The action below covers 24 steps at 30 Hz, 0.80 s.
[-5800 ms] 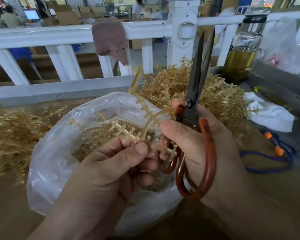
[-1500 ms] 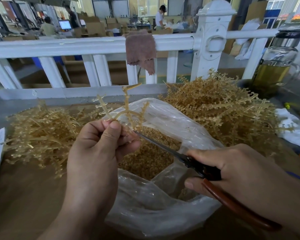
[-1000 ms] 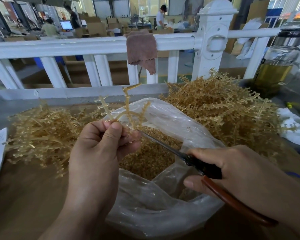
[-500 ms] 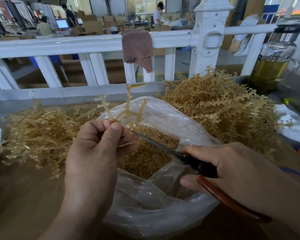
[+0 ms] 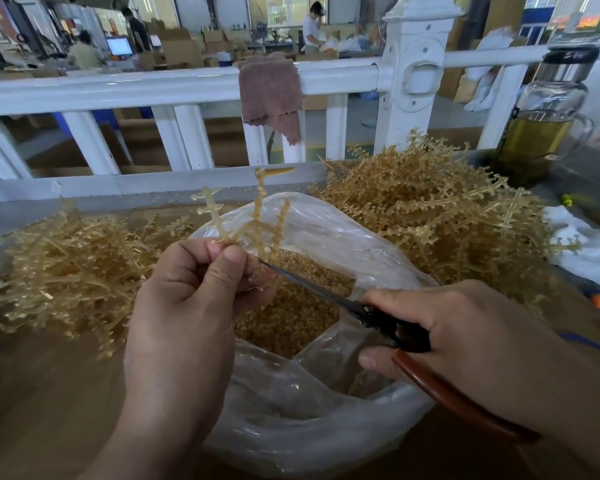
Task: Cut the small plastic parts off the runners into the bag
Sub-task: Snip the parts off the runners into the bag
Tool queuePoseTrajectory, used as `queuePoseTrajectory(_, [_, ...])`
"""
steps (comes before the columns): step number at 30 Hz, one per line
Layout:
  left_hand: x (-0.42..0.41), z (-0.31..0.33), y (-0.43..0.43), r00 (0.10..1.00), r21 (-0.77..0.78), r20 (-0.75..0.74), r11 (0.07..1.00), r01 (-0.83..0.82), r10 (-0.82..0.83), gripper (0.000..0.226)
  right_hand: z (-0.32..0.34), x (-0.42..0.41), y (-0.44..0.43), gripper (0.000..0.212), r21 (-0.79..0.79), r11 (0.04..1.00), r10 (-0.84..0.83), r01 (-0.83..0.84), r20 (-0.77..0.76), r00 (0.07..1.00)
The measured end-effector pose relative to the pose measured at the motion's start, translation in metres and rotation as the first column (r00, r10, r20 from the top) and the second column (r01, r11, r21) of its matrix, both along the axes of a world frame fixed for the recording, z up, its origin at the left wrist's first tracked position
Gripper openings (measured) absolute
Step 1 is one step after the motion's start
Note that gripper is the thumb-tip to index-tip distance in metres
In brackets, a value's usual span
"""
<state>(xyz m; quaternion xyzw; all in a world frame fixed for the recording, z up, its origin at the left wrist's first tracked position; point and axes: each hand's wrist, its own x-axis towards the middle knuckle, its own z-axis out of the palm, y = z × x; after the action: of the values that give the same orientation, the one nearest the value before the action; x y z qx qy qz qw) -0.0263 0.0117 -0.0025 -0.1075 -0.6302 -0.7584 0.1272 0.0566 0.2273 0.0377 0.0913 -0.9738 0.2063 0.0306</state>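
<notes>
My left hand (image 5: 187, 306) pinches an amber plastic runner (image 5: 258, 216) upright over the open clear bag (image 5: 326, 427); its branches stick up above my fingers. My right hand (image 5: 465, 341) grips red-handled scissors (image 5: 378, 313), whose dark blades point left and reach the runner's base just beside my left thumb. Whether the blades are apart I cannot tell. Inside the bag lies a heap of small cut amber parts (image 5: 291, 313).
Piles of amber runners lie left (image 5: 70, 271) and right (image 5: 430, 216) of the bag on the brown table. A white railing (image 5: 174, 88) with a brown rag (image 5: 271, 95) runs behind. A glass bottle (image 5: 541, 123) and white cloth (image 5: 589, 247) sit at right.
Over the last second and a half both hands have barely shifted, with the scissor tip staying at the runner's base. Earlier the scissors pointed upward and both hands held the runner close together.
</notes>
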Motion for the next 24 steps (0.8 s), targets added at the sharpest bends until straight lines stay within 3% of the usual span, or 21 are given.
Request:
queuePoseTrajectory(16, [-0.0005, 0.0006, -0.0002, 1.0, 0.071, -0.003, 0.997, 0.03, -0.03, 0.011, 0.0005, 0.0024, -0.0038, 0.061, -0.033, 0.999, -0.015, 0.014, -0.03, 0.999])
queuePoseTrajectory(24, [-0.0011, -0.0003, -0.0005, 1.0, 0.09, 0.003, 0.996, 0.019, -0.019, 0.021, 0.0008, 0.0034, -0.0038, 0.063, -0.064, 0.997, -0.034, 0.031, -0.039, 0.999])
